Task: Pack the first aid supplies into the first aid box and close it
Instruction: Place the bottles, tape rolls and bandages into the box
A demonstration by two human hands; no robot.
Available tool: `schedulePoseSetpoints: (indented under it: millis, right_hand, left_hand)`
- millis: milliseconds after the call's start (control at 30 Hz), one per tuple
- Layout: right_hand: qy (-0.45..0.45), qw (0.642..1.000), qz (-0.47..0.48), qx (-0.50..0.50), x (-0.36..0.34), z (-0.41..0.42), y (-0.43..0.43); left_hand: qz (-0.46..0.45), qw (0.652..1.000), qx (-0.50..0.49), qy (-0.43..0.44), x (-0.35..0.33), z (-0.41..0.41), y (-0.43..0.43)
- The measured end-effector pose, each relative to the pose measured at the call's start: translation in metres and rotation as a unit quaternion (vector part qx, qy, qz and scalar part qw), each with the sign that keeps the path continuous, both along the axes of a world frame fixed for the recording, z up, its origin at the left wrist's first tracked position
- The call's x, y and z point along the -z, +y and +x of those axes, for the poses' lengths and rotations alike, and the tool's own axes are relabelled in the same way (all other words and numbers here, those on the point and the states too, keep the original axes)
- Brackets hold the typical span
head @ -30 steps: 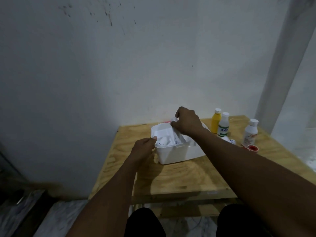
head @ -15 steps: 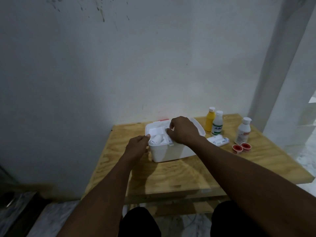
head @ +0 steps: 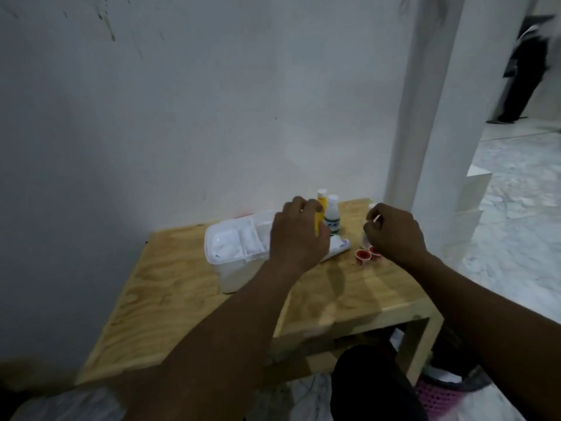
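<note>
The white first aid box point(head: 226, 270) stands open on the left half of the wooden table point(head: 182, 299), with white supplies in its top tray. My left hand point(head: 299, 238) reaches across the box's right end and curls its fingers around the yellow bottle point(head: 319, 221). Farther right, my right hand point(head: 394, 235) is closed over a white bottle point(head: 365, 238) that it mostly hides. A white bottle with a green label point(head: 332, 215) stands beside the yellow one. A white tube point(head: 340, 246) lies under my left hand. Two small red caps point(head: 363, 256) sit in front of my right hand.
The table backs onto a white wall, and a white pillar point(head: 425, 117) rises at its far right corner. The table's right edge drops to a marble floor point(head: 516, 223). A person's legs point(head: 522, 80) stand far off at the top right. A pink mesh item point(head: 437, 399) lies under the table.
Both hands left the box and moved right to the bottles. The view swung right, so the box now sits further left.
</note>
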State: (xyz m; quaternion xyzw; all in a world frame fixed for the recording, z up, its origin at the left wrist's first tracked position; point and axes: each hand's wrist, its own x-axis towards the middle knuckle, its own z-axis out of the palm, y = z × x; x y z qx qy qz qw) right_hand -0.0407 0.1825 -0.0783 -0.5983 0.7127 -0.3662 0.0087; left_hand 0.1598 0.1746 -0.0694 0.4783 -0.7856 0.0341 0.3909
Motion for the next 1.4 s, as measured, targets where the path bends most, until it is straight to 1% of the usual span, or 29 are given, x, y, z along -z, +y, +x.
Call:
schedulePoseSetpoints:
  millis: [100, 167, 267, 467, 567, 633, 767, 833, 933, 1033, 1167, 1333, 1400]
  right_hand:
    - [0.038, 0.996, 0.078, -0.02, 0.029, -0.027, 0.004]
    - [0.063, 0.99, 0.121, -0.033, 0.045, -0.036, 0.003]
    - [0.076, 0.984, 0.158, -0.041, 0.056, -0.04, 0.003]
    - [0.104, 0.975, 0.182, -0.071, 0.057, -0.045, -0.003]
    - [0.116, 0.968, 0.2, -0.094, 0.05, -0.047, -0.002]
    - [0.103, 0.972, 0.184, -0.1, 0.04, -0.048, -0.001]
    - [0.09, 0.99, 0.049, -0.094, 0.004, -0.031, -0.012]
    - [0.068, 0.992, -0.012, -0.103, -0.019, -0.007, -0.023]
    - [0.034, 0.988, -0.059, -0.14, -0.043, 0.043, -0.041]
    - [0.019, 0.981, -0.055, -0.187, -0.051, 0.102, -0.054]
    - [0.032, 0.971, -0.029, -0.236, -0.043, 0.17, -0.065]
    - [0.039, 0.962, 0.017, -0.27, -0.02, 0.212, -0.074]
    - [0.036, 0.961, 0.044, -0.272, -0.014, 0.216, -0.077]
  left_hand:
    - [0.073, 0.992, 0.07, -0.069, 0.027, -0.042, 0.012]
    - [0.123, 0.982, 0.066, -0.126, 0.044, -0.062, 0.014]
    - [0.13, 0.976, 0.051, -0.17, 0.062, -0.078, 0.008]
    - [0.153, 0.967, 0.039, -0.199, 0.069, -0.088, -0.007]
    - [0.146, 0.966, 0.039, -0.21, 0.068, -0.088, -0.009]
    - [0.131, 0.969, 0.05, -0.201, 0.061, -0.083, -0.009]
    - [0.042, 0.987, 0.043, -0.148, 0.029, -0.052, -0.021]
    - [0.008, 0.993, 0.007, -0.116, 0.006, -0.023, -0.031]
    - [0.003, 0.995, -0.063, -0.078, -0.02, 0.037, -0.042]
    - [0.037, 0.992, -0.118, -0.03, -0.027, 0.104, -0.044]
    - [0.104, 0.984, -0.147, -0.007, -0.016, 0.163, -0.037]
    - [0.127, 0.981, -0.144, -0.013, -0.005, 0.177, -0.034]
    - [0.138, 0.977, -0.159, -0.039, -0.001, 0.177, -0.037]
